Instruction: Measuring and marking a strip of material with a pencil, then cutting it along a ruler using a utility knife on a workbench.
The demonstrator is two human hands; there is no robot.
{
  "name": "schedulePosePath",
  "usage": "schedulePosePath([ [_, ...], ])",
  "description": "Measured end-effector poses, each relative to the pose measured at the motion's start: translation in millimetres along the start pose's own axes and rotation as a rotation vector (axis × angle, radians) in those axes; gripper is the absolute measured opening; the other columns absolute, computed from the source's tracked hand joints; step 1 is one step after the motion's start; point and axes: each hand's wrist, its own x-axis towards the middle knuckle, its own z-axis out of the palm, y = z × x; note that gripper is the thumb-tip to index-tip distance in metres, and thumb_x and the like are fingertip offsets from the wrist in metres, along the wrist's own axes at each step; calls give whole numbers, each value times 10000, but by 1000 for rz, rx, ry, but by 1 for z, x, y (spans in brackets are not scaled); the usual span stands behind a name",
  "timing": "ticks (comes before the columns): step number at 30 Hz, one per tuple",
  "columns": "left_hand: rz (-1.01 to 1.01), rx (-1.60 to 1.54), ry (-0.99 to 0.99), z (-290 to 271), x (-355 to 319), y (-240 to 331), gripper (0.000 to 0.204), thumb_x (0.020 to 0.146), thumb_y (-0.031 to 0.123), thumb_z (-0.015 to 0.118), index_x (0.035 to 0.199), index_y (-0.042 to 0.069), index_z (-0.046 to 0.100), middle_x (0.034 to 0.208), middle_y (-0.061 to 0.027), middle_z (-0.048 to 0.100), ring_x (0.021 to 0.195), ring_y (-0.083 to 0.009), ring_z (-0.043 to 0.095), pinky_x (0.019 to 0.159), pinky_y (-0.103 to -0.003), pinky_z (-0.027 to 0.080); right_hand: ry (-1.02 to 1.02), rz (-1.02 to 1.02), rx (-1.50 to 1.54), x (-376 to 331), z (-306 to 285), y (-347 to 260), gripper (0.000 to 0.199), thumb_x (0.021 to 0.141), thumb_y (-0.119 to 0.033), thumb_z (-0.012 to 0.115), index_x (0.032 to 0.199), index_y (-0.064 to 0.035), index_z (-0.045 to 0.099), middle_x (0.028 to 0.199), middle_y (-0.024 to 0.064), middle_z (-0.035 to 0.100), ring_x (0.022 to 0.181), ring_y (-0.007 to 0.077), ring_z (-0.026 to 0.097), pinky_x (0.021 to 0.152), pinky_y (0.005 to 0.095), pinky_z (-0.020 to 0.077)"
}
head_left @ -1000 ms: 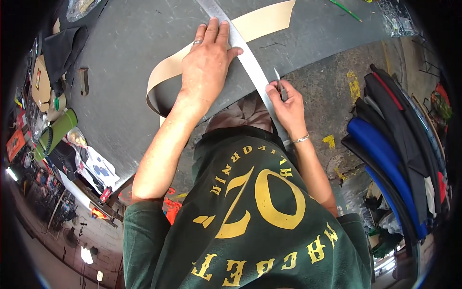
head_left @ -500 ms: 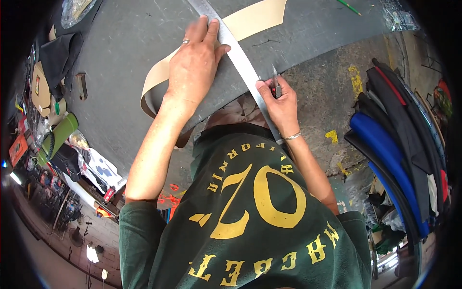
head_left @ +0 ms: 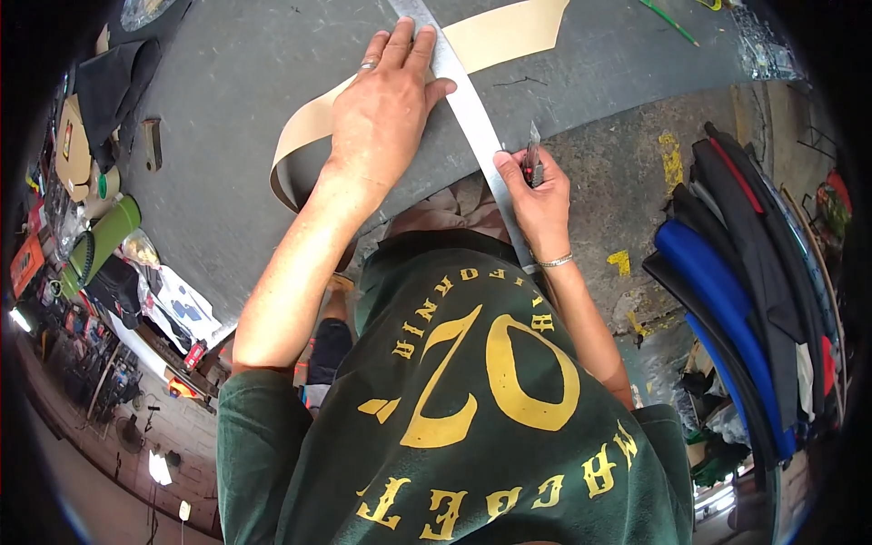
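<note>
On grey table [head_left: 227, 136] — left hand [head_left: 381, 118] touching ruler [head_left: 472, 113]; green shirt [head_left: 481, 463] — yellow lettering [head_left: 498, 372]

Steel ruler [head_left: 473, 116] across tan strip [head_left: 510, 36]

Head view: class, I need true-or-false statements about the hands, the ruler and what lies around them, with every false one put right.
1. The left hand lies across the tan strip. True.
2. The right hand holds scissors. False: the right hand holds a box cutter.
3. The metal ruler crosses the tan strip. True.
4. The tan strip lies flat along its whole length. False: the tan strip curls round at the left.
5. A green pencil lies on the dark table. True.
6. The box cutter touches the tan strip. False: the two are apart.
</note>
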Motion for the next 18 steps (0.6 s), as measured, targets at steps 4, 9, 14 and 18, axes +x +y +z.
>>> schedulePosePath([
  [4,7,30,8,0,1,-1,589,965,419,638,1439,85,534,1488,-116,543,1366,-294,532,1038,-354,530,7,25,-14,0,0,-5,218,929,-199,795,851,-58,648,725,-85,551,682,23,446,622,209,387],
  [9,10,41,24,1,1,-2,589,956,418,649,1431,86,544,1478,-109,554,1356,-289,543,1023,-353,541,25,0,-22,1,1,-3,285,912,-243,800,862,-10,643,698,-15,588,663,54,479,615,254,444],
  [14,-25,-6,27,-2,0,1,585,954,414,653,1428,88,549,1474,-109,559,1353,-285,545,1022,-352,542,12,15,-23,1,-1,-1,286,912,-251,799,871,-9,652,709,-11,617,673,50,498,626,252,454],
  [18,-17,-11,-74,-21,9,8,585,956,330,665,1428,15,524,1464,-168,553,1352,-327,539,1056,-365,504,9,21,-8,0,0,-5,236,934,-215,791,841,-55,644,716,-86,545,677,21,445,617,210,383],
])
